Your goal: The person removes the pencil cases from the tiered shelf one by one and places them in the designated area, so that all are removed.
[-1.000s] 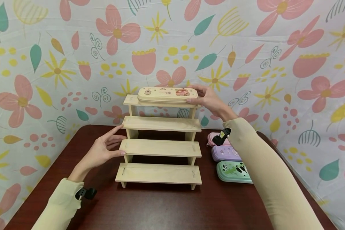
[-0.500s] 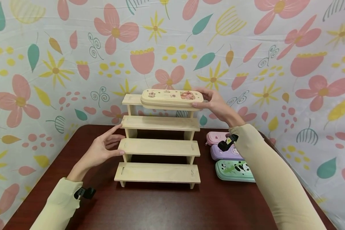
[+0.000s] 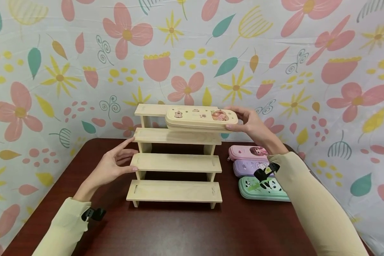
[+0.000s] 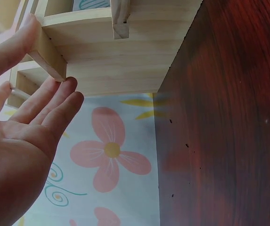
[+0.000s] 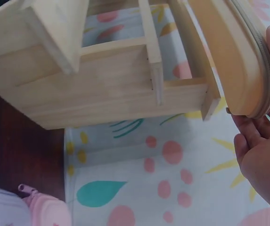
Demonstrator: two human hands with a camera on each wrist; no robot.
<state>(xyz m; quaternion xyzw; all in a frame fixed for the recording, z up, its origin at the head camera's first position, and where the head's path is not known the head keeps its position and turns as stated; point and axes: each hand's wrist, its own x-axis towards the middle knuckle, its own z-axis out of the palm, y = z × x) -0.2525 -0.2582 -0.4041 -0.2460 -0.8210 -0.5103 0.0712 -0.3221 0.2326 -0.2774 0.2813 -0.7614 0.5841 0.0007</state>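
My right hand (image 3: 254,124) holds a cream zip pencil case (image 3: 200,119) with small cartoon pictures by its right end, thumb at the front and fingers behind. The case hangs over the stepped wooden display rack (image 3: 176,162), overlapping the front of its top tier in the head view. Seen from the right wrist, the case (image 5: 238,56) shows its zip and stands off the end of the top board. My left hand (image 3: 112,167) grips the rack's left side: its thumb and fingers bracket the end of a board (image 4: 50,54), and the index fingertip reaches the tier above.
To the right of the rack lie three more pencil cases: pink (image 3: 243,152), purple (image 3: 246,168) and green with pandas (image 3: 259,188). The right forearm passes over their right ends. Behind the dark red-brown table (image 3: 166,231) hangs a flowered cloth (image 3: 192,53).
The cream pencil case has come off the top tier, moving right and toward me with my right hand. My left hand keeps its place at the rack.
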